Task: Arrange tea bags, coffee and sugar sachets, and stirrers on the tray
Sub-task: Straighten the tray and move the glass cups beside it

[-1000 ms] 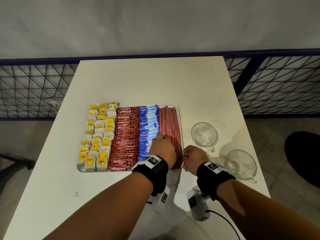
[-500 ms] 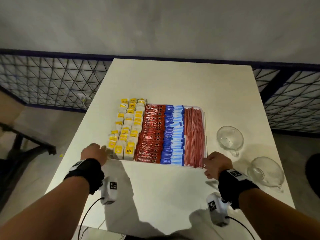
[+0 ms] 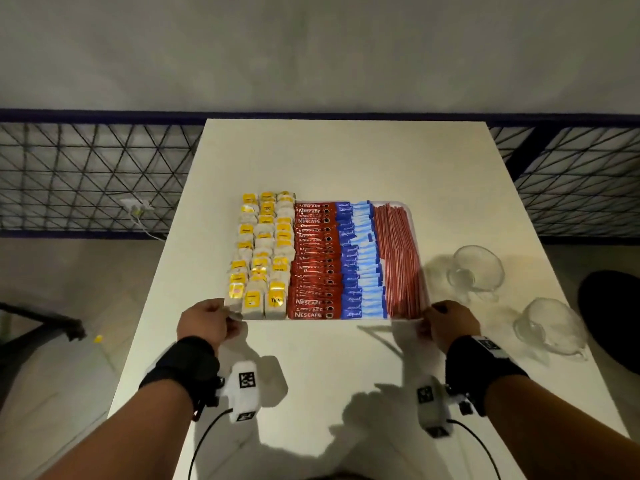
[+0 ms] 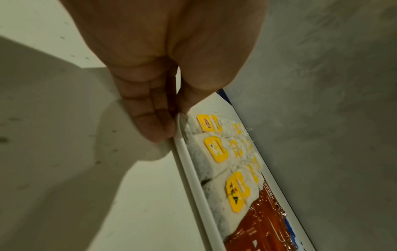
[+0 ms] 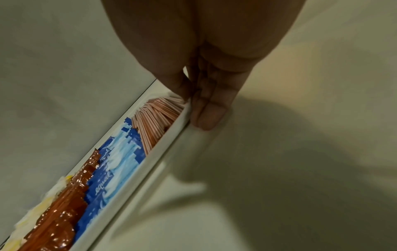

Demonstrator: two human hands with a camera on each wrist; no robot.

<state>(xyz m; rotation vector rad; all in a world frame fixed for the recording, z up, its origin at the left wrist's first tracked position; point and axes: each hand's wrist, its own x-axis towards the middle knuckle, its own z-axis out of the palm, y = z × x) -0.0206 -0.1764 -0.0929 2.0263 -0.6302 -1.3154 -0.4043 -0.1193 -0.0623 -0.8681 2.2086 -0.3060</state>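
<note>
A white tray (image 3: 410, 213) lies on the table and holds four columns. From left to right these are yellow-tagged tea bags (image 3: 263, 251), red Nescafe coffee sachets (image 3: 313, 261), blue sugar sachets (image 3: 362, 261) and reddish stirrers (image 3: 398, 258). My left hand (image 3: 230, 315) pinches the tray's near left corner. The left wrist view shows my thumb over the rim (image 4: 193, 178) and my fingers (image 4: 159, 129) under it. At the near right corner my right hand (image 3: 427, 315) pinches the rim (image 5: 163, 152) beside the stirrers (image 5: 156, 117). A shadow lies under the near edge.
Two clear glass cups (image 3: 476, 268) (image 3: 549, 327) stand on the white table (image 3: 346, 161) to the right of the tray. A dark mesh railing (image 3: 86, 178) runs behind the table, with floor on both sides.
My left hand left the stirrers and moved to the tray's near left corner, where it now pinches the rim. My right hand stayed at the near right corner.
</note>
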